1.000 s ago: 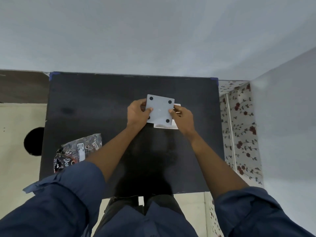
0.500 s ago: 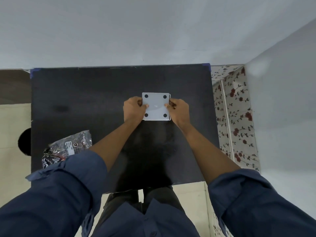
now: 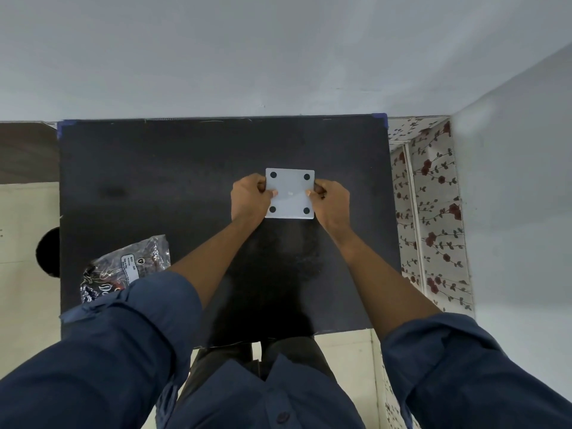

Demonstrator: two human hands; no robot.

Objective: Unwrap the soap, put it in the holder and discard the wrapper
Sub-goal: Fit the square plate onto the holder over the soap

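Note:
A white square soap holder [image 3: 290,193] with four black dots at its corners is over the middle of the black table [image 3: 185,168], its flat face towards me. My left hand [image 3: 249,199] grips its left edge and my right hand [image 3: 331,202] grips its right edge, thumbs on top. A dark shiny soap packet [image 3: 130,264] with a white label lies on the table's near left, partly hidden by my left sleeve. No bare soap is visible.
The table stands against a pale wall. A floral-patterned surface [image 3: 433,212] borders the table's right side. On the floor to the left, a black round object [image 3: 49,252] shows beside the table edge.
The holder was tilted with a second white piece showing under it; now it is held level and square and that piece is hidden. The packet has not moved.

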